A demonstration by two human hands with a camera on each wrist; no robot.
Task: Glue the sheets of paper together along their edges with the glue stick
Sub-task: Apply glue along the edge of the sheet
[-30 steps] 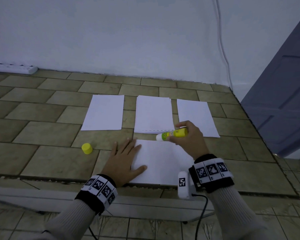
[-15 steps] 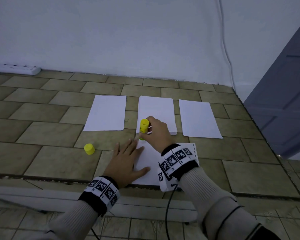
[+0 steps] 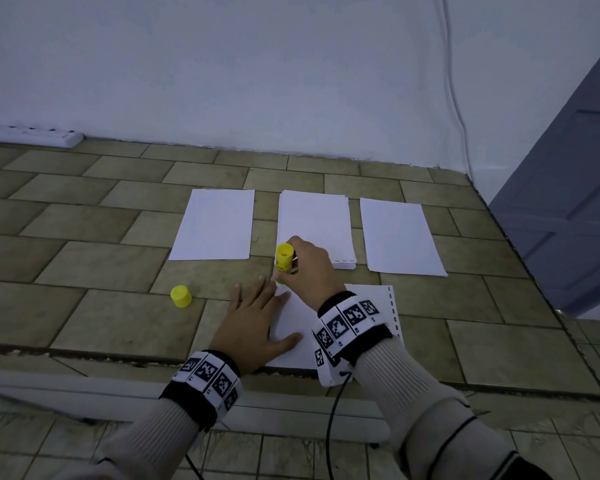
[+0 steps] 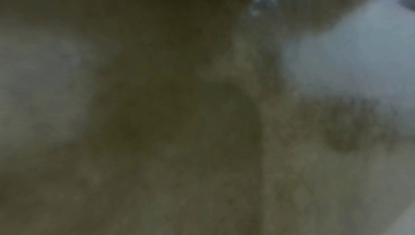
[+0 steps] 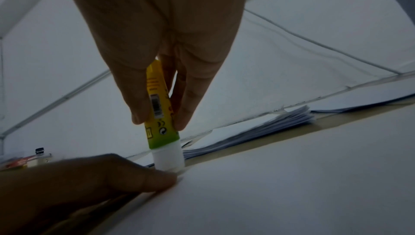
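Note:
My right hand (image 3: 303,265) grips a yellow-green glue stick (image 3: 284,259) upright, its white tip (image 5: 168,159) down on the far left corner of the near sheet of paper (image 3: 361,317). My left hand (image 3: 253,313) lies flat with straight fingers on that sheet's left part, fingertips (image 5: 161,178) right beside the glue tip. Beyond lie a single sheet on the left (image 3: 215,225), a stack of sheets in the middle (image 3: 314,223) and a sheet on the right (image 3: 399,237). The left wrist view is dark and blurred.
The yellow glue cap (image 3: 181,296) stands on the tiled floor (image 3: 84,265) left of my left hand. A white power strip (image 3: 32,135) lies by the wall at far left. A cable (image 3: 454,81) runs down the wall; a blue-grey door (image 3: 568,202) is at right.
My right hand swung the glue stick from lying sideways over the sheet's far edge to upright at its far left corner. The left hand stayed flat on the paper.

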